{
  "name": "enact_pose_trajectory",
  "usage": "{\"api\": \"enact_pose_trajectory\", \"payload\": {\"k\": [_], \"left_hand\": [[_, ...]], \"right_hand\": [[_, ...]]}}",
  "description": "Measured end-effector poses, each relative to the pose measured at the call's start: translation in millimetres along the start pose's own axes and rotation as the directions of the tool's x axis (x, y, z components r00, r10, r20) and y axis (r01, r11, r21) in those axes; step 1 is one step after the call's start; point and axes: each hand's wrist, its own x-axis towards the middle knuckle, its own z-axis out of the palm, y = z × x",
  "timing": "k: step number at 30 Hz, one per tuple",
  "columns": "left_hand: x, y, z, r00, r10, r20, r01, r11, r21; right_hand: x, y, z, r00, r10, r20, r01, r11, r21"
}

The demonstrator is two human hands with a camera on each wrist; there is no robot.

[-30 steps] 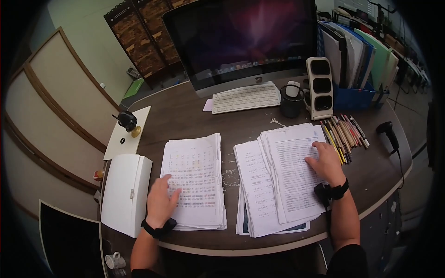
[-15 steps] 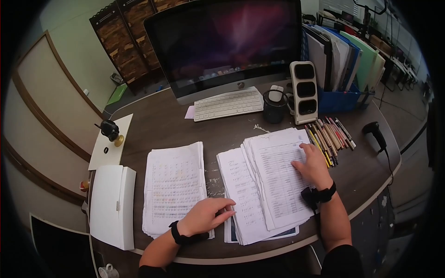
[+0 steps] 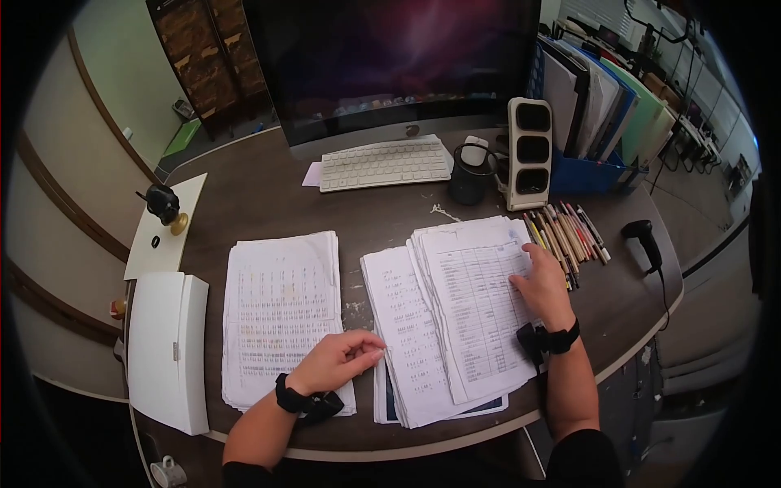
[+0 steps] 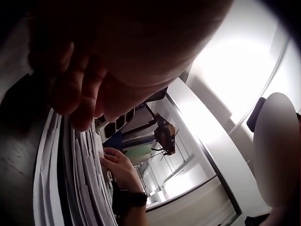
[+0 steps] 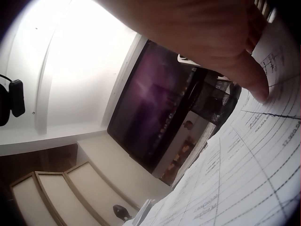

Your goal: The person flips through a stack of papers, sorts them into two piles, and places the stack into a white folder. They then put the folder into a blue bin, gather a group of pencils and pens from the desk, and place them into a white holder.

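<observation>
My left hand (image 3: pixel 332 362) has its fingertips right at the left edge of the right-hand stack of printed papers (image 3: pixel 480 325), fingers loosely bent. In the left wrist view its fingers (image 4: pixel 82 106) come down over the layered paper edges. At the same stack's upper right edge rests my right hand (image 3: pixel 547 286); in the right wrist view its thumb (image 5: pixel 256 84) lies on the top sheet, while other fingers are partly hidden. Beneath the stack, a dark-printed sheet (image 3: pixel 488 407) sticks out. A second stack of papers (image 3: pixel 281 313) lies to the left, apart from both hands.
Colored pencils (image 3: pixel 561 232) lie right of the stack, with a black handheld scanner (image 3: pixel 641 236) beyond. Behind stand a keyboard (image 3: pixel 382 165), a black mesh cup (image 3: pixel 469 183), a monitor (image 3: pixel 390 65) and a blue file holder (image 3: pixel 582 173). A white box-shaped device (image 3: pixel 159 350) sits at left.
My left hand has moved right, from the left paper stack to the edge of the right one. The right hand stays at the right stack's edge. The head view has shifted.
</observation>
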Motion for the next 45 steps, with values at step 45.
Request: {"api": "enact_pose_trajectory", "payload": {"k": [45], "left_hand": [[2.1,-9.4,-2.0,0.990,0.071,-0.119,-0.113,0.914,-0.391]], "right_hand": [[-16.6,-49.1,-4.6,0.747,-0.252,0.616,-0.470,0.454,0.757]]}}
